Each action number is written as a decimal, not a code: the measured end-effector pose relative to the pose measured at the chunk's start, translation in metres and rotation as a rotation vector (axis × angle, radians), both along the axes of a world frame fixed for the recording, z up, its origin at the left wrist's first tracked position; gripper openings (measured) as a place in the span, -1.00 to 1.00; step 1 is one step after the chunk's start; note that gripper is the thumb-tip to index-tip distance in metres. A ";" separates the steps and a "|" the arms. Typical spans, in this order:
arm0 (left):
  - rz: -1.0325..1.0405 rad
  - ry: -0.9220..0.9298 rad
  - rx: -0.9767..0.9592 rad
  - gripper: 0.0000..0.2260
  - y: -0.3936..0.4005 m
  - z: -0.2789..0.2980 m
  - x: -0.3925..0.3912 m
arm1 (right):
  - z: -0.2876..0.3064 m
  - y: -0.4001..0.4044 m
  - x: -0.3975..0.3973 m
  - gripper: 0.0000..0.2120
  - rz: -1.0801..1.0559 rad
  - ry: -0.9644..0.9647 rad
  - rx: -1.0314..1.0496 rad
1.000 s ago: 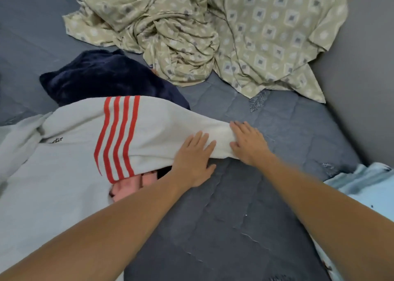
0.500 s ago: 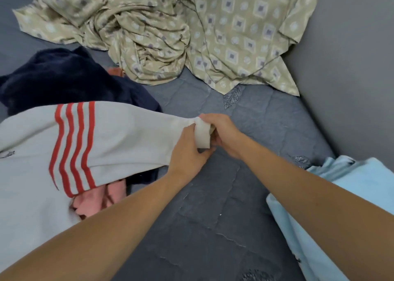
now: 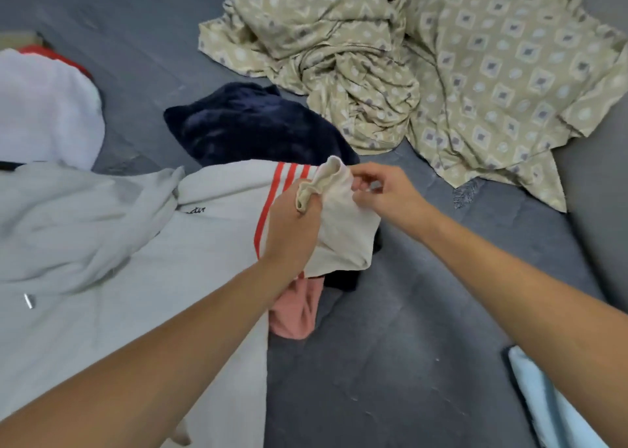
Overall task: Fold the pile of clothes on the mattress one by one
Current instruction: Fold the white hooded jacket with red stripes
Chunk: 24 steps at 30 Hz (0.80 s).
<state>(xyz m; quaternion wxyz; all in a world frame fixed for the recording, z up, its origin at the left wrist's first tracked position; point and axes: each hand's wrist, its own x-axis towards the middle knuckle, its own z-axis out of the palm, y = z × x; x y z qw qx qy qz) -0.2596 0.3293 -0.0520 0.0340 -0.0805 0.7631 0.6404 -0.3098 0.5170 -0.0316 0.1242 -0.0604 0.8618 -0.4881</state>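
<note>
A pale grey hoodie (image 3: 129,277) with red stripes on its sleeve lies spread over the left of the dark grey mattress (image 3: 390,362). Its right sleeve (image 3: 343,230) is doubled back toward the body. My left hand (image 3: 292,230) grips the sleeve's cuff, bunched in its fist. My right hand (image 3: 380,189) pinches the sleeve fabric just right of the cuff. Under the hoodie lie a dark navy fleece garment (image 3: 255,124) and a pink garment (image 3: 295,311).
A crumpled beige patterned sheet (image 3: 424,63) covers the far right of the mattress. A white fluffy item (image 3: 44,107) with red behind it sits at the far left. Light blue cloth (image 3: 550,410) lies at the lower right. A grey wall (image 3: 605,189) borders the right side.
Both hands went from pressing flat on the sleeve end to gripping it, then lifted and carried the cuff leftward over the red stripes. The camera view shifted left.
</note>
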 end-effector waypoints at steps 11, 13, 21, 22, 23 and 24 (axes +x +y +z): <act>0.076 -0.062 0.099 -0.93 -0.148 0.037 0.013 | 0.043 -0.161 0.007 -0.83 0.313 0.254 0.225; 0.155 -0.019 0.101 -0.91 -0.186 0.036 0.014 | 0.049 -0.186 0.003 -0.79 0.306 0.213 0.264; 0.372 0.024 0.007 -0.81 -0.398 0.021 0.040 | 0.035 -0.318 -0.003 -0.88 0.578 0.158 0.612; 0.396 0.020 -0.003 -0.78 -0.427 0.017 0.046 | 0.034 -0.341 -0.001 -0.81 0.573 0.169 0.568; 0.418 0.009 -0.016 -0.74 -0.455 0.013 0.054 | 0.033 -0.367 0.001 -0.74 0.571 0.190 0.527; 0.439 -0.005 -0.035 -0.72 -0.484 0.007 0.062 | 0.030 -0.395 0.003 -0.74 0.560 0.203 0.511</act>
